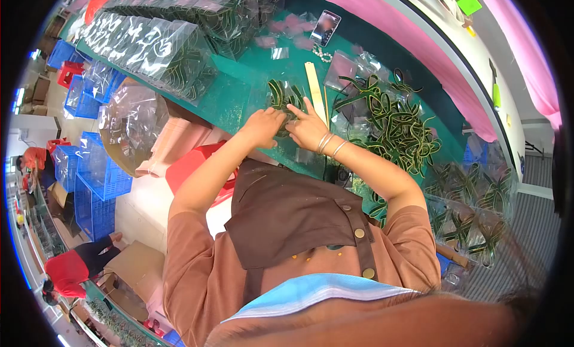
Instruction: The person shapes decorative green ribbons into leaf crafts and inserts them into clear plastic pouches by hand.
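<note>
On the green table (230, 102), a clear plastic bag with green, yellow-edged leaf strips (278, 94) lies at my hands. My left hand (263, 128) has its fingers bent together on the bag's near left part. Beside it, my right hand (307, 128), with bracelets at the wrist, grips the bag's right side, its index finger stretched toward the strips. Both sets of fingertips partly hide the bag. A pale yellow ruler-like strip (315, 93) lies just beyond my right hand. Right of it spreads a loose pile of green-and-yellow strips (400, 125).
Rows of filled clear bags (143, 48) stand at the table's left. A phone (326, 29) and a bead string (321, 54) lie at the back. More filled bags (472, 209) are at right. Blue crates (95, 200) and people (69, 272) in red are at far left.
</note>
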### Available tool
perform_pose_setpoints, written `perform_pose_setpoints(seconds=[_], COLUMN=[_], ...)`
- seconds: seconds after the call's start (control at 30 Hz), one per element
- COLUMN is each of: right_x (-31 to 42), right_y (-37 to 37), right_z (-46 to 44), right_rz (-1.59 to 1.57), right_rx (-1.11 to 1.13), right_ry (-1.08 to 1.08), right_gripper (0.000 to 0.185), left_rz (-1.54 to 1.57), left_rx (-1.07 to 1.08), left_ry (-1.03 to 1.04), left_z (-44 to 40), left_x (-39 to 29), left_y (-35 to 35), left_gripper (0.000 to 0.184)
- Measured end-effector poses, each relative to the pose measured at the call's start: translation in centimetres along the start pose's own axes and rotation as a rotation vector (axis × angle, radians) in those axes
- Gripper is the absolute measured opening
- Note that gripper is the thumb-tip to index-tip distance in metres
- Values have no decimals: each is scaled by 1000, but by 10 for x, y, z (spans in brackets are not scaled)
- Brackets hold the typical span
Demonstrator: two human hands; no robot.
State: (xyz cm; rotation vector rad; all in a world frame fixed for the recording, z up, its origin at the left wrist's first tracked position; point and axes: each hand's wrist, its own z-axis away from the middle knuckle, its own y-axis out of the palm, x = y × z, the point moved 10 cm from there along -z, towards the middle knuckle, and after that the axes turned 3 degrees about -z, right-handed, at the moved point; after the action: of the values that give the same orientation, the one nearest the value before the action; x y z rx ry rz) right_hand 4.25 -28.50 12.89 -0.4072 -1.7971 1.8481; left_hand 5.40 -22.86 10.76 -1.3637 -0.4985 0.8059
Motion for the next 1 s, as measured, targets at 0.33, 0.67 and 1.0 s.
perform_pose_setpoints(seconds=[0.33, 0.67, 1.0], right_x=[4, 0, 2], right_y=[0, -11, -1], right_z=[17, 18, 20], right_rz=[-1, -29, 63], right_rx=[-241, -152, -259], right_ry=[28, 86, -20], right_gripper=[17, 36, 37], left_rz=[50, -60, 44], left_rx=[493, 184, -215], left_ry=[-72, 22, 103], left_z=[-34, -11, 22], left_x=[9, 2, -1], left_y=[25, -2, -27], left_gripper=[102, 83, 70])
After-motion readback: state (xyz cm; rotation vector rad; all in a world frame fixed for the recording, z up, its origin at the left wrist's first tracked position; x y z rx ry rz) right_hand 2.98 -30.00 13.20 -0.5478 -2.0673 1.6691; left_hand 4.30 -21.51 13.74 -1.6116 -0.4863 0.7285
